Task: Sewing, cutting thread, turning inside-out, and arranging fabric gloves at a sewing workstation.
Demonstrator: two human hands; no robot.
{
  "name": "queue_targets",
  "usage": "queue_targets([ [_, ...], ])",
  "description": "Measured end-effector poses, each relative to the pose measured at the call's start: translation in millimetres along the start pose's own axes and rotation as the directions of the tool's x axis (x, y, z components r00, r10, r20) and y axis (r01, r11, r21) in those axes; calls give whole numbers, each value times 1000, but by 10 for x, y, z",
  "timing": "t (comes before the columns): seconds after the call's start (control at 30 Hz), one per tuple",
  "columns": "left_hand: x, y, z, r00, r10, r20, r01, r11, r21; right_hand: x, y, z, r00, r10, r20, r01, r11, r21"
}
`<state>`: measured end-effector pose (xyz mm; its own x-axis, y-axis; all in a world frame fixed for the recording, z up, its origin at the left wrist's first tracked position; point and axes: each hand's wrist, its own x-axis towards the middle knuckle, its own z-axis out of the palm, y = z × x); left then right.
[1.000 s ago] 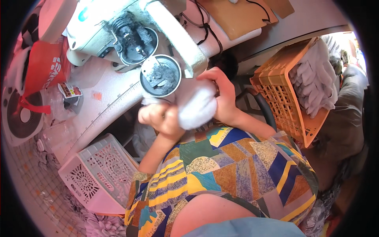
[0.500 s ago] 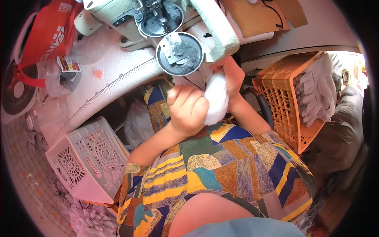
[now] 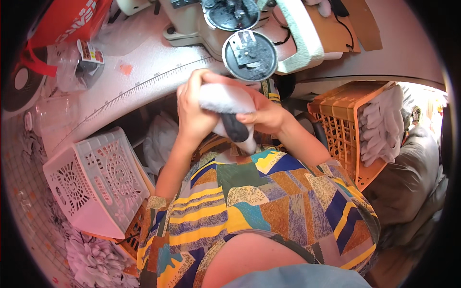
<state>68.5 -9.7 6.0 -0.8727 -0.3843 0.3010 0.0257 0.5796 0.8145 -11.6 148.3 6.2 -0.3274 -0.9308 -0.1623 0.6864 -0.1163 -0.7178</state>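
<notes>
A white fleecy, sock-like fabric piece (image 3: 228, 97) with a dark grey patch (image 3: 235, 128) is gripped between both my hands, just below the sewing machine's round metal discs. My left hand (image 3: 194, 108) closes around its left side, the fingers curled up over the far edge. From the other side my right hand (image 3: 268, 114) holds it, with the thumb pressed down by the dark patch. A paler tip of the piece hangs toward my lap. The right hand's other fingers are mostly hidden behind the fabric.
The sewing machine (image 3: 300, 36) with its lower disc (image 3: 249, 55) stands beyond my hands on a white table (image 3: 144, 72) with a ruler edge. Left are a white plastic basket (image 3: 91, 177) and a red bag (image 3: 67, 21); right, an orange crate (image 3: 333, 139) holds grey-white fabric pieces (image 3: 382, 125).
The fabric piece has been turned, so its dark patch now shows. My left hand has gone from a fist to wrapping around its side. The view has shifted slightly.
</notes>
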Motion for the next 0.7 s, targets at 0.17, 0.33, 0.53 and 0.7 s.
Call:
queue_targets([
  [0.17,-39,23,-261,929,-295,225,347,907,-240,126,0,196,975,-121,188,80,974,213],
  [0.33,-234,256,-391,976,217,-4,-194,880,435,322,174,138,817,-524,-240,228,676,-700],
  [0.53,-476,447,-337,955,297,0,-261,841,473,508,259,295,632,-773,48,155,66,-986],
  [0.7,-423,364,-524,938,313,-151,-180,809,560,526,-28,474,501,-568,653,577,-343,-741],
])
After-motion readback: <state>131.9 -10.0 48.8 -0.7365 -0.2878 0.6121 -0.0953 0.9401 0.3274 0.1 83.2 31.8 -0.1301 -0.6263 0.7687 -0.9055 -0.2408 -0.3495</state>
